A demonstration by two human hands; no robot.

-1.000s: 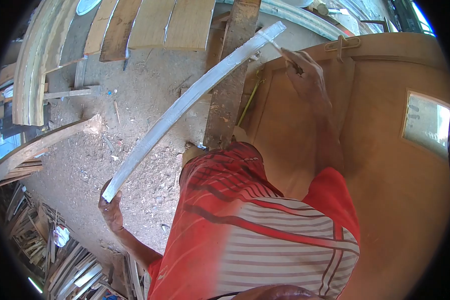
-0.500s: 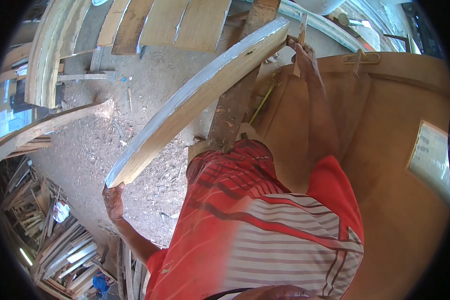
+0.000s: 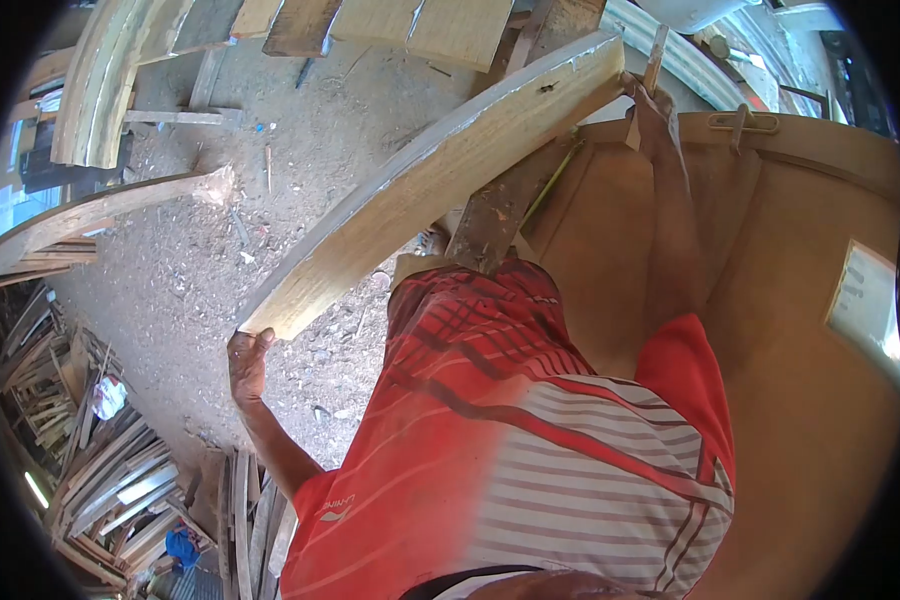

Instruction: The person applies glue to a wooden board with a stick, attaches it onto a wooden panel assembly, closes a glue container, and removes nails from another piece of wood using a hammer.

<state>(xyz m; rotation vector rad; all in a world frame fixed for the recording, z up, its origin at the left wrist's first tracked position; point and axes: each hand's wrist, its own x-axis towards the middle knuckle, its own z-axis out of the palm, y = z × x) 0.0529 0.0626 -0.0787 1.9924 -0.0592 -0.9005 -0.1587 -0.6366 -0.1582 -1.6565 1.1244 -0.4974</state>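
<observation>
A long curved wooden board (image 3: 440,185) hangs diagonally in front of the body, its broad pale face showing and a white-grey coating along its upper edge. My left hand (image 3: 248,365) grips the lower left end, thumb on the wood. At the upper right end is my right hand (image 3: 654,115), closed around a thin flat wooden stick (image 3: 655,58), with its fingers against the board's end. Beneath the board, a dark brown plank (image 3: 490,225) runs toward my lap.
Several boards (image 3: 430,30) lie side by side at the top. A curved wooden piece (image 3: 90,210) and scrap wood piles (image 3: 135,490) are at left. On the right stands a large brown wooden panel (image 3: 770,350) with a small pane. Debris covers the ground (image 3: 185,300).
The board has turned from its coated edge to its broad face and shifted up and right. Both hands moved with it; the stick in my right hand now points upward.
</observation>
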